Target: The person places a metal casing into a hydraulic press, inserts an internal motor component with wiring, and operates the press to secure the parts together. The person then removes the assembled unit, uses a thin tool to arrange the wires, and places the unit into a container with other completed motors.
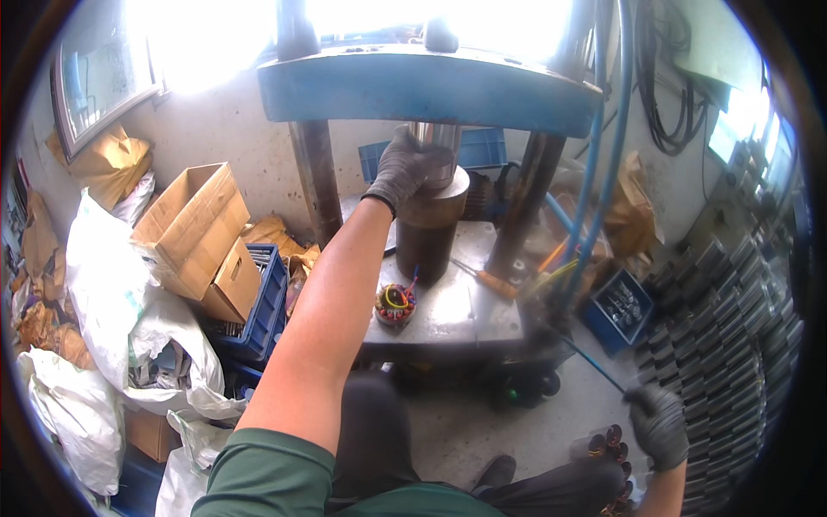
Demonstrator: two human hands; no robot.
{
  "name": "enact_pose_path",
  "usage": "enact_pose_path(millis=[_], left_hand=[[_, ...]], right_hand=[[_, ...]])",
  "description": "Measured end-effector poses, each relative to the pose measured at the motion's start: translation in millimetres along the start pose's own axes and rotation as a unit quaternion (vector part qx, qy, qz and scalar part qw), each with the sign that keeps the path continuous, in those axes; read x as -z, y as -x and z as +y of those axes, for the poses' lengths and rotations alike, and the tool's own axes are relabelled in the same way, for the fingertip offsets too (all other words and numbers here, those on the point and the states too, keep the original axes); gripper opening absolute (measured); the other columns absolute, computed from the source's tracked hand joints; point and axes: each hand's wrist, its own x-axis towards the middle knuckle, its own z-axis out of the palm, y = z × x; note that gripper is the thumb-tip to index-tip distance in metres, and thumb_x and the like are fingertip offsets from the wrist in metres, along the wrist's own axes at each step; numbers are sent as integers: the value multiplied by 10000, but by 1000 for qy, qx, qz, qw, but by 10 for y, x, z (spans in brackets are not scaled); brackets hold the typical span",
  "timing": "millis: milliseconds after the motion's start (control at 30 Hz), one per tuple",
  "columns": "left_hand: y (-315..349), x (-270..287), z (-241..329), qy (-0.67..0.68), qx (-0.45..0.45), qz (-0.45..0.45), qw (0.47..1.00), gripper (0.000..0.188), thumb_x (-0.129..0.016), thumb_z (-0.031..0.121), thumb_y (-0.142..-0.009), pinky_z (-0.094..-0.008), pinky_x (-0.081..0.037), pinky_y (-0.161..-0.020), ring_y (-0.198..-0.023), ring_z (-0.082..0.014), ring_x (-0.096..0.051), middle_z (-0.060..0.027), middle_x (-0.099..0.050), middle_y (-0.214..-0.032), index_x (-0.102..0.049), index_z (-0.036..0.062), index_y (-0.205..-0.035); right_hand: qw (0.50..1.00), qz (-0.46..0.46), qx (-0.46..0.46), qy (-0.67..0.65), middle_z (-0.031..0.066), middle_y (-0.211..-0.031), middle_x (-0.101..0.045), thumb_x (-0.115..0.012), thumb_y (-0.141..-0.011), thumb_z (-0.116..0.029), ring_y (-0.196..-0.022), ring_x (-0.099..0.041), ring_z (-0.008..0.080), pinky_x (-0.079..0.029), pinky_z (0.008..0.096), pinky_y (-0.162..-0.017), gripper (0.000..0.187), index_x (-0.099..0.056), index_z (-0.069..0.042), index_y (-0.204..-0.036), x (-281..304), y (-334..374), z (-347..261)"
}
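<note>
My left hand [402, 168], in a dark grey glove, reaches up to the press and is closed round the side of a shiny metal cylinder [441, 172]; its far fingers are hidden. The cylinder stands upright on a thick round steel block [426, 233], beneath the blue crossbeam [431, 86]. Low on the right, my gloved right hand [657, 426] is closed at the end of a thin blue lever rod [596, 366] that slants up toward the press. A wound motor stator [395, 305] with coloured wires sits on the steel press table [435, 323], left of my forearm's far side.
A wooden-handled tool [495, 283] lies on the table's right side. Stacked metal cores [715, 336] line the right, beside a blue crate [618, 310] of parts. Copper-wound pieces [607, 444] stand on the floor. Cardboard boxes [194, 220] and white sacks [103, 267] crowd the left.
</note>
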Motion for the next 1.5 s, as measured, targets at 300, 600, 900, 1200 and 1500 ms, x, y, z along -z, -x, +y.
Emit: enact_pose_path(millis=[300, 600, 900, 1200, 1500], left_hand=[[-15, 10, -74, 32, -74, 4, 997, 941, -865, 238, -694, -359, -493, -985, -1160, -248, -566, -188, -531, -1282, -275, 36, -1398], [-97, -31, -97, -30, -88, 47, 995, 938, -796, 395, -671, -385, -510, -939, -1092, -333, -643, -245, -613, -1195, -330, -31, -1366], [491, -106, 74, 98, 13, 5, 995, 819, -846, 242, -686, -379, -555, -832, -989, -275, -651, -175, -616, -1102, -378, 16, -1319], [2253, -386, 268, 552, 117, -117, 818, 723, -754, 345, -846, -399, -549, -963, -1126, -229, -616, -79, -577, -1193, -395, 81, -1416], [2511, -636, -695, 552, 328, -63, 764, 679, -773, 213, -830, -504, -558, -914, -1115, -281, -600, -95, -573, -1185, -400, 147, -1394]], right_hand=[[955, 248, 126, 104, 195, -729, -551, -577, -979, -388, -693, -577, 389, -447, 450, -671, 442, -579, 12, -789, 217, -1512, 28], [956, 247, 18, 158, 222, -823, -652, -595, -930, -289, -794, -631, 419, -490, 475, -734, 265, -659, -38, -880, 290, -1950, -6], [952, 243, 14, 185, 234, -841, -653, -576, -847, -199, -847, -644, 423, -508, 497, -780, 176, -636, -34, -845, 271, -1895, 139], [946, 274, 90, 150, 192, -842, -637, -582, -863, -138, -808, -630, 409, -509, 478, -738, 117, -617, -26, -853, 190, -1393, 126], [935, 93, 253, 231, 92, -961, -649, -680, -783, -206, -917, -612, 327, -455, 462, -922, 195, -646, -80, -928, -528, -84, -828]])
